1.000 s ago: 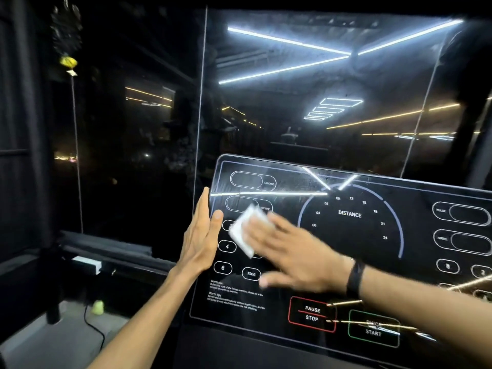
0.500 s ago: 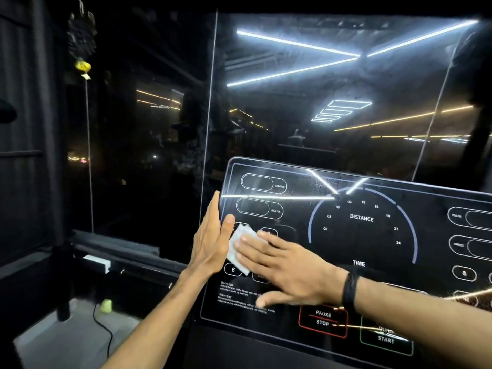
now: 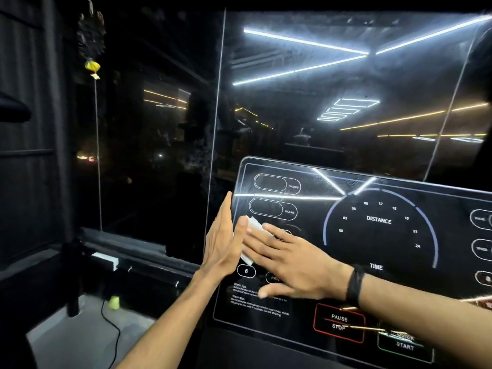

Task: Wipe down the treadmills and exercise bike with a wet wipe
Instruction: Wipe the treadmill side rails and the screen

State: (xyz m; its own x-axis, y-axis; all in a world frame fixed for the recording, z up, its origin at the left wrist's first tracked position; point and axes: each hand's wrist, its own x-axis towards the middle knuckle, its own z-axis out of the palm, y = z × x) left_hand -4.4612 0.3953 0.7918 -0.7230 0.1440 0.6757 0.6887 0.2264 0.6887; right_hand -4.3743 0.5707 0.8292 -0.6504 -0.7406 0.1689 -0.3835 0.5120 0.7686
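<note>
Head view: right hand [image 3: 295, 265] flat, fingers [image 3: 269, 235] straight, pressing wet wipe [image 3: 251, 227] onto treadmill console [image 3: 378, 288] at its 9 o'clock side. Left hand [image 3: 222, 241] fingers straight, holding nothing, against console's left edge, thumb touching wipe. Black wristband [image 3: 355, 284] on right wrist.

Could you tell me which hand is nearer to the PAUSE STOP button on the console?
The right hand. It lies flat on the wet wipe, just above and left of the PAUSE STOP button; the left hand rests at the console's left edge, farther away.
</note>
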